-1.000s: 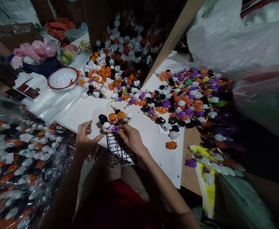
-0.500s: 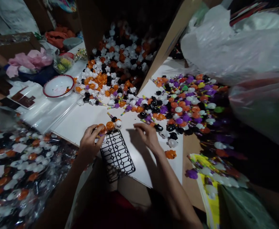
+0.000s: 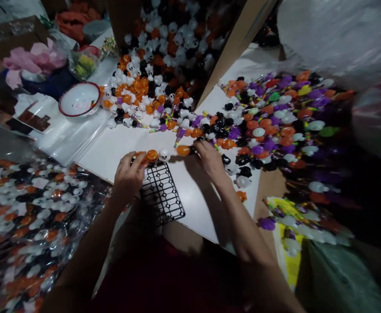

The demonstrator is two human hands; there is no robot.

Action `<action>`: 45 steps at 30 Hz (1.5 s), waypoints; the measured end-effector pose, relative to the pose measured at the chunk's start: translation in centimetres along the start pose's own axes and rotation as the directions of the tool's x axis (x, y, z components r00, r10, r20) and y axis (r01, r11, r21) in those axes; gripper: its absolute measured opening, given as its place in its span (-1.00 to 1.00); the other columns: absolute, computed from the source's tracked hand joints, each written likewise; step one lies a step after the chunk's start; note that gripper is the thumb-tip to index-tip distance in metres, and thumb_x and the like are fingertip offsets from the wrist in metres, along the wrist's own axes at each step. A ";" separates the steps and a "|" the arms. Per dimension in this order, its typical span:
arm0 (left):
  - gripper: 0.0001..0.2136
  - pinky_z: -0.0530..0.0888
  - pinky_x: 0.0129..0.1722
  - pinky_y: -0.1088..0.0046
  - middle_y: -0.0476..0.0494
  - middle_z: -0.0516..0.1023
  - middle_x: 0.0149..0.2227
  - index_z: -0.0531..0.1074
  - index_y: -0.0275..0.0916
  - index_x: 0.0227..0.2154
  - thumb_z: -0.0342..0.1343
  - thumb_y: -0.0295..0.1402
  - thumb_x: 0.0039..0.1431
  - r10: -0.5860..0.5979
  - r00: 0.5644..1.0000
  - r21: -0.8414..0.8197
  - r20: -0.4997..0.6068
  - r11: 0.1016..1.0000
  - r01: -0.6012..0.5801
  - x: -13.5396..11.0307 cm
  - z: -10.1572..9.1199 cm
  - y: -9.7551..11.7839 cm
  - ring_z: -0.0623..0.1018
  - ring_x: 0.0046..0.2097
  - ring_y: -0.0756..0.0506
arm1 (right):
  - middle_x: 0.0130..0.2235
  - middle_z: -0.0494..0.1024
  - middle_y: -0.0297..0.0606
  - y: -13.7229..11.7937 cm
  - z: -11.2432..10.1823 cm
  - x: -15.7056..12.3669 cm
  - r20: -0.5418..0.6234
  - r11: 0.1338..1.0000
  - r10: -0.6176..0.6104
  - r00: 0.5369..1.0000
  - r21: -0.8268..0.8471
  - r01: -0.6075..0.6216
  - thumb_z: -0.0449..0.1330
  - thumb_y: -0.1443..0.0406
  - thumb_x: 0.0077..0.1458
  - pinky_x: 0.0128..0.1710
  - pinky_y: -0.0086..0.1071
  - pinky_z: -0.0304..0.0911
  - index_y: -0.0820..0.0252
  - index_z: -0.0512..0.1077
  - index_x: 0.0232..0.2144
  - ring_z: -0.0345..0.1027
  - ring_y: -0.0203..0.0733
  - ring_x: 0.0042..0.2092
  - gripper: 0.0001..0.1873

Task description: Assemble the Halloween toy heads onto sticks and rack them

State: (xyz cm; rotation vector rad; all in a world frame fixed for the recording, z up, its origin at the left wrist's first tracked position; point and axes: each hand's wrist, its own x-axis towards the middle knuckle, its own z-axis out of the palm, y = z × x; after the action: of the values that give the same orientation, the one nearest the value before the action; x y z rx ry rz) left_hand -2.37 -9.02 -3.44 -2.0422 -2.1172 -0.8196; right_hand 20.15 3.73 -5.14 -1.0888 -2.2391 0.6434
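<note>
The left hand (image 3: 127, 174) is curled over small figures at the near end of a short row, its fingers closed round them, though just how many I can't tell from here. The right hand (image 3: 211, 161) pinches an orange piece (image 3: 183, 150), blurred, seemingly by its dark end.

Take the black grid (image 3: 163, 188) between the forearms as the clock's centre: an orange pumpkin (image 3: 152, 156) and a white skull (image 3: 163, 154) sit at twelve, the left hand at ten, the right at two. I'd say the step in hand is gathering figures into the row; the next move calls for bringing the orange piece toward nine, beside the skull, without nudging its neighbours.

Farther out, a mixed heap (image 3: 268, 126) spreads at two, and a red-rimmed bowl (image 3: 69, 114) stands near ten.
</note>
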 end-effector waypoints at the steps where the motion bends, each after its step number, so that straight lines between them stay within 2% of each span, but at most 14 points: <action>1: -0.65 0.39 0.13 0.16 -0.35 0.43 0.03 0.39 -0.30 0.08 0.01 -0.40 0.26 0.002 1.000 0.011 -0.001 1.000 -0.002 0.0 0.1 0.0 0.43 0.08 -0.23 | -0.25 0.49 -0.15 -0.9 0.5 -2.0 -0.078 0.983 0.129 0.989 0.144 -0.117 0.08 0.32 0.15 -0.21 -0.26 0.26 0.24 0.42 -0.19 0.34 -0.12 -0.22 -0.80; 5: -0.63 0.37 0.13 0.12 -0.37 0.41 0.06 0.38 -0.28 0.11 -0.02 -0.42 0.25 -0.021 1.000 0.025 0.020 0.999 0.020 0.1 0.3 0.2 0.41 0.10 -0.25 | -0.34 0.54 -0.27 -5.2 6.4 -6.2 0.073 0.884 0.228 0.971 0.403 -0.237 0.12 0.18 0.15 -0.33 -0.35 0.30 0.18 0.42 -0.26 0.40 -0.21 -0.36 -0.80; 9: -0.62 0.35 0.15 0.14 -0.34 0.40 0.08 0.37 -0.26 0.12 -0.03 -0.39 0.26 -0.049 0.997 0.023 0.058 0.999 0.048 0.1 0.0 0.2 0.40 0.11 -0.24 | -0.28 0.57 -0.25 -6.7 10.0 -5.1 0.103 0.863 0.232 0.967 0.437 -0.254 0.15 0.26 0.10 -0.22 -0.36 0.31 0.16 0.45 -0.27 0.43 -0.18 -0.26 -0.86; 13: -0.62 0.34 0.17 0.16 -0.36 0.39 0.10 0.38 -0.31 0.11 -0.11 -0.29 0.32 -0.062 0.994 -0.020 0.085 0.998 0.064 0.0 -0.6 0.1 0.40 0.14 -0.24 | -0.20 0.54 -0.17 -7.2 9.9 -3.8 0.239 0.970 0.090 0.967 0.197 -0.139 0.08 0.41 0.09 -0.17 -0.35 0.30 0.21 0.42 -0.21 0.42 -0.14 -0.18 -0.80; 17: -0.57 0.27 0.23 0.13 -0.37 0.31 0.21 0.32 -0.31 0.16 -0.15 -0.23 0.33 0.002 0.992 -0.097 0.123 0.995 0.010 -0.3 -1.2 -0.3 0.31 0.24 -0.25 | -0.16 0.52 -0.08 -9.0 10.6 -3.2 0.308 0.996 0.089 0.947 -0.051 -0.077 -0.01 0.43 0.20 -0.17 -0.34 0.28 0.25 0.40 -0.15 0.40 -0.11 -0.14 -0.76; 20: -0.49 0.29 0.20 0.05 -0.43 0.30 0.21 0.32 -0.33 0.16 -0.03 -0.13 0.26 -0.012 0.997 -0.034 0.080 0.999 0.015 -0.1 -0.9 -0.7 0.32 0.23 -0.34 | -0.16 0.53 -0.05 -8.8 10.4 -2.2 0.345 0.998 0.048 0.937 -0.045 -0.034 0.02 0.38 0.22 -0.17 -0.33 0.27 0.29 0.42 -0.15 0.40 -0.11 -0.15 -0.79; 23: -0.49 0.33 0.16 0.05 -0.44 0.38 0.15 0.36 -0.32 0.13 0.01 -0.09 0.23 -0.046 0.998 0.008 0.040 0.999 0.045 0.1 -0.2 -0.9 0.39 0.17 -0.34 | -0.22 0.56 -0.20 -6.1 7.8 -0.5 0.456 0.995 -0.046 0.889 0.104 -0.002 0.09 0.34 0.21 -0.21 -0.39 0.26 0.25 0.46 -0.18 0.41 -0.19 -0.22 -0.82; 25: -0.50 0.34 0.17 0.08 -0.39 0.39 0.15 0.36 -0.28 0.12 0.03 -0.08 0.22 -0.028 0.998 -0.006 0.047 1.000 0.028 0.2 -0.2 -0.8 0.39 0.18 -0.32 | -0.20 0.55 -0.22 -3.8 5.6 1.3 0.415 0.995 -0.063 0.908 0.102 0.023 0.08 0.35 0.22 -0.19 -0.40 0.25 0.23 0.47 -0.14 0.40 -0.22 -0.20 -0.79; 28: -0.49 0.32 0.18 0.08 -0.37 0.35 0.20 0.33 -0.24 0.14 0.06 -0.08 0.20 -0.034 0.999 -0.032 0.026 0.999 0.034 0.8 -1.2 -0.7 0.37 0.20 -0.30 | -0.01 0.46 0.03 -1.0 3.3 4.9 0.189 0.977 0.010 0.982 -0.212 0.031 0.05 0.35 0.22 -0.11 -0.28 0.22 0.34 0.47 -0.12 0.32 -0.05 -0.03 -0.74; 31: -0.46 0.28 0.21 0.04 -0.38 0.27 0.25 0.28 -0.25 0.17 0.05 -0.07 0.21 -0.059 0.998 -0.017 -0.003 0.998 0.059 2.5 -2.5 -0.4 0.30 0.26 -0.30 | 0.01 0.42 0.14 -0.3 2.4 6.6 0.176 0.923 -0.045 0.983 -0.370 0.108 0.05 0.35 0.21 -0.06 -0.17 0.17 0.39 0.50 -0.21 0.22 0.08 0.05 -0.75; 34: -0.51 0.30 0.20 0.08 -0.34 0.34 0.22 0.24 -0.27 0.20 -0.03 -0.14 0.28 -0.010 0.987 0.013 0.160 1.000 0.008 4.2 -2.7 0.2 0.34 0.23 -0.26 | -0.10 0.47 0.00 -1.4 1.5 3.8 0.092 0.973 -0.123 0.988 -0.186 0.138 0.05 0.31 0.23 -0.09 -0.24 0.21 0.32 0.47 -0.18 0.29 -0.03 -0.06 -0.76; 37: -0.55 0.39 0.11 0.15 -0.31 0.48 0.09 0.22 -0.28 0.22 -0.11 -0.24 0.33 0.017 0.938 0.043 0.346 0.998 -0.034 4.9 -2.1 1.0 0.50 0.09 -0.22 | -0.20 0.50 -0.16 -3.3 1.6 -1.2 -0.048 0.985 -0.037 0.998 0.167 0.045 0.06 0.23 0.26 -0.20 -0.36 0.28 0.22 0.42 -0.13 0.36 -0.18 -0.21 -0.77; 42: -0.33 0.39 0.10 0.18 -0.36 0.30 0.24 0.05 -0.26 0.31 0.00 -0.03 0.24 0.070 0.950 0.031 0.305 0.996 -0.084 4.0 -2.1 1.8 0.41 0.18 -0.27 | -0.18 0.53 -0.18 -6.1 6.4 -3.5 -0.030 0.931 0.043 0.999 0.364 -0.029 0.07 0.29 0.22 -0.15 -0.34 0.33 0.17 0.42 -0.15 0.41 -0.18 -0.20 -0.81; 45: -0.40 0.39 0.09 0.11 -0.33 0.21 0.30 0.22 -0.11 0.25 0.07 -0.02 0.19 0.136 0.937 0.098 0.322 0.979 -0.176 3.5 -1.9 1.8 0.42 0.16 -0.32 | -0.12 0.54 -0.13 -6.4 7.8 -2.5 0.041 0.946 -0.025 0.999 0.324 0.011 0.07 0.35 0.21 -0.08 -0.28 0.33 0.18 0.42 -0.10 0.41 -0.13 -0.10 -0.77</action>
State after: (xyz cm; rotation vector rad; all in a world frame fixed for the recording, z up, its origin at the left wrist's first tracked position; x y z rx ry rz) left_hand -1.60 -6.78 0.16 -2.3655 -2.0496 -0.3467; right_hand 12.78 -3.25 -7.43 -0.8945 -2.0807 0.9958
